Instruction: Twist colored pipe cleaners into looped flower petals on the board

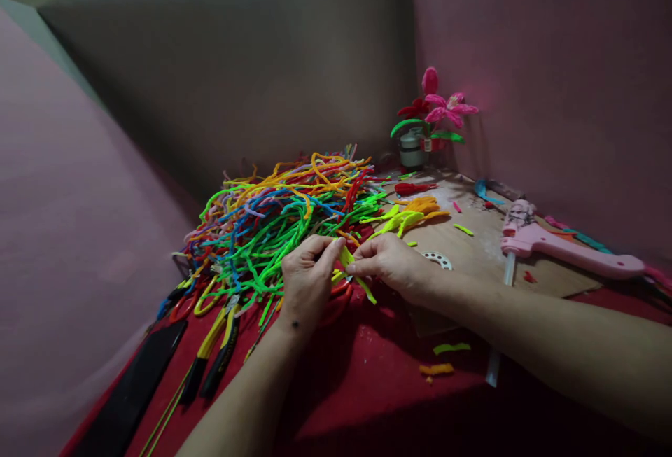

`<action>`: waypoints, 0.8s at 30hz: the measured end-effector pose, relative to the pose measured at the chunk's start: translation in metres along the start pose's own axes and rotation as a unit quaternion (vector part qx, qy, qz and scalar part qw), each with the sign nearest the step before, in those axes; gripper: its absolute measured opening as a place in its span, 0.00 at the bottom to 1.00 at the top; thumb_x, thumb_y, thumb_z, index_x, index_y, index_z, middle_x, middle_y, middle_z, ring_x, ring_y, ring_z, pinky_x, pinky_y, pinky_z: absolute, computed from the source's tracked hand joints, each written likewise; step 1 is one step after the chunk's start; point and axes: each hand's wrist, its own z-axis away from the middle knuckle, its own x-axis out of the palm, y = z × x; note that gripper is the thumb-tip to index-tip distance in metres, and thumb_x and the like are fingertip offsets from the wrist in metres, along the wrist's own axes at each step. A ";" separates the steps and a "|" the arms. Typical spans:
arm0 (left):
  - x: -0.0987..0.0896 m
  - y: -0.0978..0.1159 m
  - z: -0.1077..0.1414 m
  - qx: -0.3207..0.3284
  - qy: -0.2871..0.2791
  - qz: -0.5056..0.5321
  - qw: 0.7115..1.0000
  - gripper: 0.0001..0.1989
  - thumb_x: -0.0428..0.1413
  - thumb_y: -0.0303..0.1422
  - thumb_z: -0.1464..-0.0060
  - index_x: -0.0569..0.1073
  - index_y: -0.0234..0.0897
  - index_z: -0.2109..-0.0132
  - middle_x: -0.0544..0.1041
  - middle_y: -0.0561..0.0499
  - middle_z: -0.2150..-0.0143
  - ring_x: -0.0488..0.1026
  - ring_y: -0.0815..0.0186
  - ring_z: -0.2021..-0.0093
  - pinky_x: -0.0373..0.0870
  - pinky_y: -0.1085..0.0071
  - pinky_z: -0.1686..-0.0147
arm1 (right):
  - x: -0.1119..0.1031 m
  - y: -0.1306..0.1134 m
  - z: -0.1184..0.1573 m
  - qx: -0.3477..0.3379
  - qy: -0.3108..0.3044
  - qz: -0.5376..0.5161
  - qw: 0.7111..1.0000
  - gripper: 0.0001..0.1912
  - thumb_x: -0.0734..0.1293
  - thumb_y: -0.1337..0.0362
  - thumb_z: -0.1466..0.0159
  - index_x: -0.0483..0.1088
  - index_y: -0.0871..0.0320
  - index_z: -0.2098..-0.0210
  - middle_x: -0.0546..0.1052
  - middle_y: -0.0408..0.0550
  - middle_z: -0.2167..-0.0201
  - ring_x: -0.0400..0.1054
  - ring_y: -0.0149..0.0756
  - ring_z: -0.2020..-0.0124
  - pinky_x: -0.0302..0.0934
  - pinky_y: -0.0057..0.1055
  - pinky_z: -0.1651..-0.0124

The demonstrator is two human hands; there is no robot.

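Note:
Between my two hands is a yellow-green pipe cleaner [346, 257], bent, with a loose end hanging below the fingers. My left hand [309, 271] pinches its upper part between thumb and forefinger. On the other side, my right hand [391, 264] pinches it lower down with thumb and fingertips. Just behind the left hand lies a big heap of pipe cleaners [278, 240] in green, orange, blue and red. Bundled yellow-green and orange petal pieces [402, 219] rest beyond the right hand. Red-handled scissors [339, 296] lie partly hidden under my hands.
A pink glue gun [567, 243] with a glue stick lies on a cardboard sheet [472, 254] at right. Yellow-black pliers [218, 345] and a black phone-like slab [131, 387] sit at left on the red cloth [362, 387]. Pink pipe-cleaner flowers [451, 108] stand at the back.

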 end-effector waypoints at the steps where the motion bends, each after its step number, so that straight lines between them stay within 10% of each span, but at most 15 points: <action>1: 0.000 0.000 -0.001 -0.019 -0.011 0.020 1.000 0.10 0.56 0.36 0.53 0.74 0.35 0.75 0.68 0.55 0.81 0.61 0.73 0.80 0.57 0.77 0.79 | 0.000 0.000 0.000 0.002 -0.001 -0.008 1.000 0.13 0.66 0.65 0.52 0.60 0.60 0.88 0.57 0.36 0.91 0.46 0.21 0.87 0.37 0.27 0.81; 10: -0.014 -0.008 -0.011 -0.221 -0.224 0.251 0.915 0.11 0.61 0.34 0.58 0.72 0.32 0.68 0.71 0.54 0.76 0.62 0.77 0.81 0.56 0.81 0.83 | 0.001 -0.003 0.000 0.005 0.014 -0.076 0.997 0.09 0.66 0.65 0.52 0.64 0.61 0.85 0.61 0.38 0.88 0.49 0.22 0.85 0.42 0.26 0.79; 24: -0.002 -0.014 -0.005 -0.289 -0.146 0.335 0.885 0.11 0.63 0.30 0.63 0.68 0.33 0.71 0.72 0.54 0.76 0.69 0.72 0.79 0.67 0.75 0.77 | -0.001 0.000 -0.003 -0.029 0.011 -0.048 0.998 0.09 0.64 0.67 0.52 0.65 0.62 0.86 0.61 0.39 0.89 0.52 0.24 0.83 0.46 0.26 0.77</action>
